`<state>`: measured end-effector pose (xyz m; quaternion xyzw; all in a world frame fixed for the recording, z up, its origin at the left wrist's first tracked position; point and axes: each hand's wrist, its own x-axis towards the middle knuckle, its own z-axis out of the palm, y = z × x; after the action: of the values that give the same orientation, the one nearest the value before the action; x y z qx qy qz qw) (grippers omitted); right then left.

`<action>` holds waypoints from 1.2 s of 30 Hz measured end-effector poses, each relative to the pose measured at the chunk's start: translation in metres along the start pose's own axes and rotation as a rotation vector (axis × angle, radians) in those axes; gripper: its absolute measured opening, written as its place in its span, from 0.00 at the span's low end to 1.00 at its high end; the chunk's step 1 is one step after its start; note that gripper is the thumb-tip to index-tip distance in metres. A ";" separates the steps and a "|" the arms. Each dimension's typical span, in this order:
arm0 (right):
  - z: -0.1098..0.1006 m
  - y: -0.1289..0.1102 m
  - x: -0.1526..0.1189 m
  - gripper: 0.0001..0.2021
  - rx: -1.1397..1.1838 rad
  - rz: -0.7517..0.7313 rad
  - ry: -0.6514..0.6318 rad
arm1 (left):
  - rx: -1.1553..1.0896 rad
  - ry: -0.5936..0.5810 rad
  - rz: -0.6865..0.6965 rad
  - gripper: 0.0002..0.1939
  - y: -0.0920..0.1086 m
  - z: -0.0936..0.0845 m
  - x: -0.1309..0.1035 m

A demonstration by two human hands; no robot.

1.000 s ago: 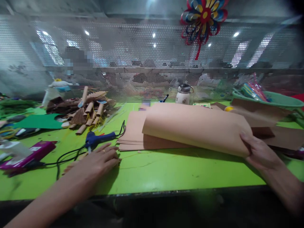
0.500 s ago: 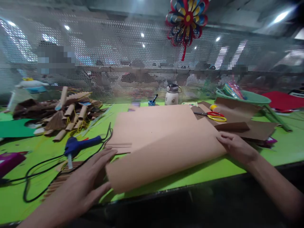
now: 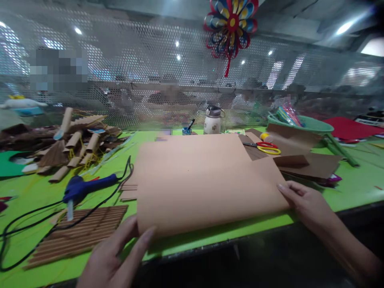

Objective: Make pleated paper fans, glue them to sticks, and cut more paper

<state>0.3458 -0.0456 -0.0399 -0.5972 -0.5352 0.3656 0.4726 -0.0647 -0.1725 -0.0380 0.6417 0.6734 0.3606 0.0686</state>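
Fingers of the left hand (image 3: pixel 112 258) are closed on the near left corner of a large, smooth, light-brown paper sheet (image 3: pixel 207 186), thumb on top and forefinger passing out of sight at the edge. Those of the right hand (image 3: pixel 312 204) pinch the same sheet's right edge. Half a second ago its near side was curled up and the left thumb and fingers stood apart beside it; now it lies opened out between both grips, which suggests steadier control from two ends. Left of the left fingers lie a ribbed brown cardboard panel (image 3: pixel 99 220) and, farther back, a dark-blue plastic glue gun (image 3: pixel 87 188). Beyond the right fingertips are scissors with red and yellow handles (image 3: pixel 271 151), well clear of them.
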 end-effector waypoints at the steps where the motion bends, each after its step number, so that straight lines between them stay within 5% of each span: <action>1: 0.000 -0.002 0.001 0.17 -0.044 -0.005 -0.002 | -0.030 -0.037 -0.039 0.19 -0.001 0.005 0.007; 7: -0.009 0.002 0.016 0.20 -0.384 -0.104 0.014 | 0.022 -0.185 -0.172 0.24 0.003 0.018 0.054; 11: -0.010 0.007 0.026 0.20 -0.568 -0.129 -0.007 | 0.114 -0.174 -0.228 0.33 0.010 0.023 0.070; 18: 0.004 0.020 0.025 0.18 -0.687 -0.168 0.165 | 0.414 -0.218 -0.168 0.28 0.010 0.037 0.070; 23: 0.005 0.026 0.023 0.26 -0.739 -0.163 0.209 | 0.643 -0.222 -0.159 0.22 0.018 0.037 0.060; 30: 0.001 0.030 0.025 0.25 -0.738 -0.132 0.180 | 0.482 0.148 0.271 0.11 0.024 0.039 0.049; 36: 0.006 0.023 0.024 0.23 -0.740 -0.156 0.150 | 0.342 -0.053 0.665 0.19 0.057 0.056 0.038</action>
<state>0.3502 -0.0208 -0.0616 -0.7098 -0.6388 0.0660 0.2893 0.0064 -0.1200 -0.0323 0.8366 0.4765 0.2291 -0.1431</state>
